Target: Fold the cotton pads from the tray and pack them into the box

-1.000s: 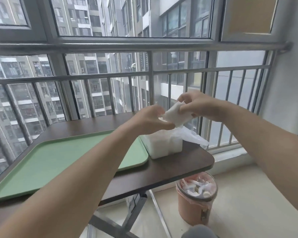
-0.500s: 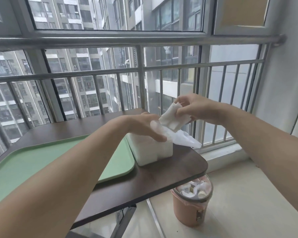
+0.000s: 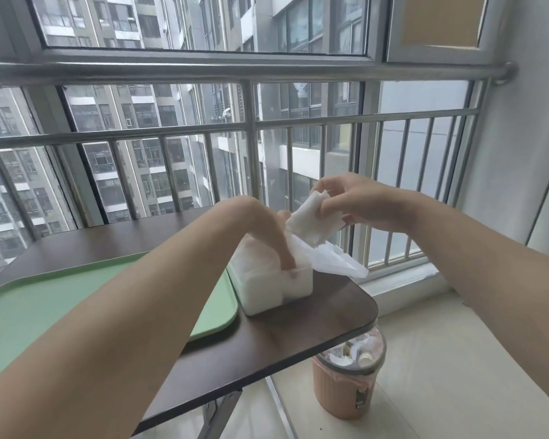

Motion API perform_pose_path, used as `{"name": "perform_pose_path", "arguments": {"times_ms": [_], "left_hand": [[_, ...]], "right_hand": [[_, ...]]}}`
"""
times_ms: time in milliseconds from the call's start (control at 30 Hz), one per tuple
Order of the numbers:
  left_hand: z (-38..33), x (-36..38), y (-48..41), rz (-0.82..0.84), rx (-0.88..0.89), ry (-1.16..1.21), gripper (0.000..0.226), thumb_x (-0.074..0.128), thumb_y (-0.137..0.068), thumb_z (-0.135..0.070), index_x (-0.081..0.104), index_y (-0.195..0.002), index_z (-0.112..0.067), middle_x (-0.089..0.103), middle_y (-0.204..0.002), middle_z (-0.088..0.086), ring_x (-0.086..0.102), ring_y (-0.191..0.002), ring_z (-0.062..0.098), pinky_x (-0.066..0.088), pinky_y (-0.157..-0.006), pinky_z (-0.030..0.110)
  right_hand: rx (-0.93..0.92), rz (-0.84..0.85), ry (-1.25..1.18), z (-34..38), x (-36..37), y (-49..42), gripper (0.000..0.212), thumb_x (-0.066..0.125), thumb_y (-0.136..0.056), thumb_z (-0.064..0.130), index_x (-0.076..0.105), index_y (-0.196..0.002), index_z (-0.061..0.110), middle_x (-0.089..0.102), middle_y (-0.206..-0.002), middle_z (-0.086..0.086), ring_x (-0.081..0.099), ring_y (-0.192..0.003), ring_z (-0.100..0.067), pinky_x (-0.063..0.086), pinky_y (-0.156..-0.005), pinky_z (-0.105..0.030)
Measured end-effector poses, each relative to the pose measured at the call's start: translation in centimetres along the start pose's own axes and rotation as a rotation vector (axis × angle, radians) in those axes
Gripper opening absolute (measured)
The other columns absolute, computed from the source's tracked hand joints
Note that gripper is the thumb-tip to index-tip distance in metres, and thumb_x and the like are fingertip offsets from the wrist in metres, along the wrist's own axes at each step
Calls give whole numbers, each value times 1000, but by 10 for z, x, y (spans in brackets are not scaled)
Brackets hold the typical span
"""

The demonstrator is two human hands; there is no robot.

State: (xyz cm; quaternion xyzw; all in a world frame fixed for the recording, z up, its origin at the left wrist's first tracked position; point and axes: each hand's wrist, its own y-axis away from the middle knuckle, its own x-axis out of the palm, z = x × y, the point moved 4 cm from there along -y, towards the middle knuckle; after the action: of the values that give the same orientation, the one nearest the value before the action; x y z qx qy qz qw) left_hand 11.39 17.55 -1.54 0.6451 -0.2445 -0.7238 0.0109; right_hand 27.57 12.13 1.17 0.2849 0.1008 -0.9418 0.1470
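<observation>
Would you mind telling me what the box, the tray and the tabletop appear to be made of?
Box: likely frosted translucent plastic; its walls look cloudy and see-through.
Tray: probably matte green plastic, with a moulded raised rim.
Tabletop: dark wood-look board with a faint sheen; real wood or laminate unclear.

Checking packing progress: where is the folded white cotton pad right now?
In the head view, right of centre, the folded white cotton pad is held by the right hand, just above the open white plastic box.

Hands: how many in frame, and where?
2. The left hand has its fingers down inside the box; the right hand grips folded cotton pads just above it.
</observation>
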Motion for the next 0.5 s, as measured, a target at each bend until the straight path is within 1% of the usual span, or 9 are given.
{"name": "perform_pose_path", "arguments": {"times_ms": [67,133,200,300,367,433,500], "left_hand": [[5,1,-3,-1,-28,12,124,80,-45,-73,21,-148,-38,47,-137,1,51,-123,30,44,-107,47],[9,4,-7,-14,-38,10,130,78,-37,-78,24,-148,-38,47,-139,-3,48,-128,27,41,-109,48],[11,5,-10,-28,-36,21,132,77,-32,-79,28,-147,-37,46,-140,-5,47,-129,26,41,-109,47],[10,3,-10,-57,-34,41,130,76,-29,-78,32,-142,-32,48,-136,-3,50,-125,27,44,-106,48],[9,3,-10,-64,-19,52,126,75,-28,-79,36,-138,-32,52,-131,-2,55,-119,26,47,-102,47],[8,5,-13,-57,23,62,119,75,-29,-80,42,-133,-33,56,-126,-2,59,-114,24,49,-102,46],[9,8,-12,-37,53,99,111,77,-29,-82,46,-126,-37,62,-120,-1,61,-112,23,47,-104,46]], "right_hand": [[-1,31,-14,0,1,1,15,62,-88,3,60,-101,11,61,-95,-7,60,-85,-19,48,-62,-21],[-1,79,-29,0,2,3,20,66,-79,10,60,-98,12,60,-88,-4,60,-78,-16,47,-64,-23],[3,112,-33,0,4,5,28,64,-71,16,59,-98,12,61,-87,-3,61,-75,-13,47,-66,-27],[-9,81,40,4,8,4,29,61,-69,21,58,-96,14,59,-87,-3,59,-74,-13,46,-62,-25],[-43,27,151,7,12,3,29,61,-72,23,58,-100,15,57,-89,-4,57,-76,-16,46,-59,-24],[-68,-3,214,10,17,2,22,62,-85,14,56,-106,13,55,-92,-4,54,-77,-16,46,-60,-24],[-72,-13,231,11,19,2,20,58,-90,5,55,-107,13,54,-92,-4,53,-78,-16,46,-61,-25]]}}
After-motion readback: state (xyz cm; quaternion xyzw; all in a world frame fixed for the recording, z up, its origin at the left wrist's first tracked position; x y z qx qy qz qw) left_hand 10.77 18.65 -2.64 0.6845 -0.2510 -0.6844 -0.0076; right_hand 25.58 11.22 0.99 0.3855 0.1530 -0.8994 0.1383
